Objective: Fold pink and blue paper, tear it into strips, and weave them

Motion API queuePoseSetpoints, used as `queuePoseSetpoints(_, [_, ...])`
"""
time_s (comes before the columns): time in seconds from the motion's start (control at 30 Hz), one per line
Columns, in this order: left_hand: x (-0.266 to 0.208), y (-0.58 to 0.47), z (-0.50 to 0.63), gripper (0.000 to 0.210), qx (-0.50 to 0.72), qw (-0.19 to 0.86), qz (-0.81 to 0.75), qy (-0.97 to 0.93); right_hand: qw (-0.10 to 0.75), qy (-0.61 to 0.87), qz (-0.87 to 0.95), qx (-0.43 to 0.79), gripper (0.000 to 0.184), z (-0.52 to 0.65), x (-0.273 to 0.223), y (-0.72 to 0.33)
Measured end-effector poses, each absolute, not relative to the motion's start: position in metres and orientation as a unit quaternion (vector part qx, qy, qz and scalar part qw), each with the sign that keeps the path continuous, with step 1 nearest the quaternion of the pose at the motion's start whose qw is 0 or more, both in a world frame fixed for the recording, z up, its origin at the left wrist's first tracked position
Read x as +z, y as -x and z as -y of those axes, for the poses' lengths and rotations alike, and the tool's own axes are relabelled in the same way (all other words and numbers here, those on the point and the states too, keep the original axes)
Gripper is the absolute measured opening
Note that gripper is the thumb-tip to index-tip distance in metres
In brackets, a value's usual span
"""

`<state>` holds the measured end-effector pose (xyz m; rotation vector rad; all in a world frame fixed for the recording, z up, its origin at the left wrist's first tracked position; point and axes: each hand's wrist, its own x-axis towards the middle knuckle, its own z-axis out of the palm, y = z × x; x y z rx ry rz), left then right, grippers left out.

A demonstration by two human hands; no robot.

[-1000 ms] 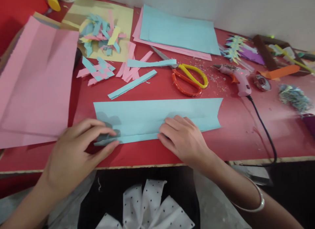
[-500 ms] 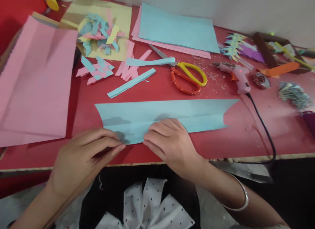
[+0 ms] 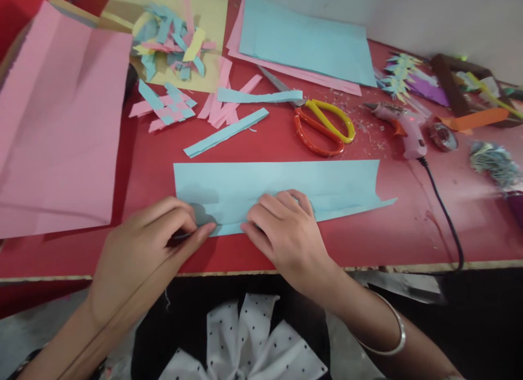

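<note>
A long light-blue sheet of paper [image 3: 278, 178] lies along the front of the red table, its near edge folded over in a narrow band. My left hand [image 3: 163, 233] pinches the near edge at the left, thumb on the fold. With fingers curled, my right hand [image 3: 281, 222] grips the same edge near the middle. To the right, the folded flap sticks out past the sheet's side. Beyond the sheet lie a narrow folded blue strip [image 3: 226, 132] and scissors [image 3: 322, 121] with one yellow and one red handle.
Large pink paper [image 3: 69, 129] covers the left. Paper scraps [image 3: 175, 42], a woven pink-and-blue piece [image 3: 167, 106] and stacked blue sheets [image 3: 306, 42] lie behind. A pink glue gun [image 3: 404, 124] trails a cord on the right, near a brown tray [image 3: 461, 91].
The near edge has been folded over further, and the sheet's far part now lies flatter. My left thumb has moved onto the fold. The whole view has shifted slightly.
</note>
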<state>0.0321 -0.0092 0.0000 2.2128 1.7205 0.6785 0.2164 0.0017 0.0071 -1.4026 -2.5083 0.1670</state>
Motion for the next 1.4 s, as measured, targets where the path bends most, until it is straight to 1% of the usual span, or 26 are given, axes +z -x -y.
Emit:
queuePoseSetpoints(0.2, [0.000, -0.031, 0.009, 0.031, 0.210, 0.118, -0.588, -0.772, 0.121, 0.486, 0.864, 0.055, 0.022, -0.001, 0.008, -0.216])
queuePoseSetpoints(0.43, [-0.002, -0.025, 0.009, 0.023, 0.218, 0.101, -0.582, -0.777, 0.127, 0.488, 0.862, 0.051, 0.022, -0.002, 0.006, -0.215])
queuePoseSetpoints(0.5, [-0.003, -0.023, 0.010, 0.017, 0.220, 0.103, -0.584, -0.774, 0.124, 0.489, 0.862, 0.047, 0.020, -0.003, 0.005, -0.215])
queuePoseSetpoints(0.57, [-0.004, -0.022, 0.011, 0.004, 0.226, 0.105, -0.590, -0.768, 0.124, 0.490, 0.862, 0.043, 0.020, -0.003, 0.005, -0.215])
queuePoseSetpoints(0.6, [-0.005, -0.021, 0.012, 0.004, 0.226, 0.100, -0.587, -0.771, 0.124, 0.489, 0.862, 0.042, 0.020, -0.003, 0.005, -0.214])
queuePoseSetpoints(0.7, [-0.006, -0.020, 0.016, 0.021, 0.204, 0.038, -0.538, -0.817, 0.123, 0.488, 0.863, 0.042, 0.021, -0.003, 0.005, -0.213])
queuePoseSetpoints(0.8, [-0.004, -0.022, 0.021, 0.036, 0.181, -0.031, -0.434, -0.882, 0.117, 0.490, 0.863, 0.046, 0.021, -0.003, 0.006, -0.213])
queuePoseSetpoints(0.87, [-0.002, -0.023, 0.024, 0.042, 0.176, -0.047, -0.374, -0.910, 0.116, 0.489, 0.863, 0.049, 0.020, -0.003, 0.006, -0.213])
queuePoseSetpoints(0.93, [0.000, -0.026, 0.028, 0.040, 0.178, -0.059, -0.349, -0.918, 0.119, 0.489, 0.862, 0.050, 0.020, -0.003, 0.005, -0.213])
queuePoseSetpoints(1.0, [-0.001, -0.029, 0.031, 0.032, 0.182, -0.080, -0.364, -0.910, 0.122, 0.491, 0.861, 0.053, 0.020, -0.002, 0.005, -0.213])
queuePoseSetpoints(1.07, [-0.004, -0.034, 0.035, 0.029, 0.177, -0.097, -0.395, -0.896, 0.121, 0.492, 0.860, 0.056, 0.020, -0.002, 0.006, -0.213])
queuePoseSetpoints(1.23, [-0.010, -0.042, 0.042, 0.040, 0.163, -0.121, -0.431, -0.879, 0.114, 0.493, 0.859, 0.069, 0.017, -0.001, 0.010, -0.222])
queuePoseSetpoints(1.4, [-0.010, -0.044, 0.043, 0.040, 0.164, -0.157, -0.416, -0.881, 0.137, 0.519, 0.842, 0.058, 0.018, 0.001, 0.009, -0.247])
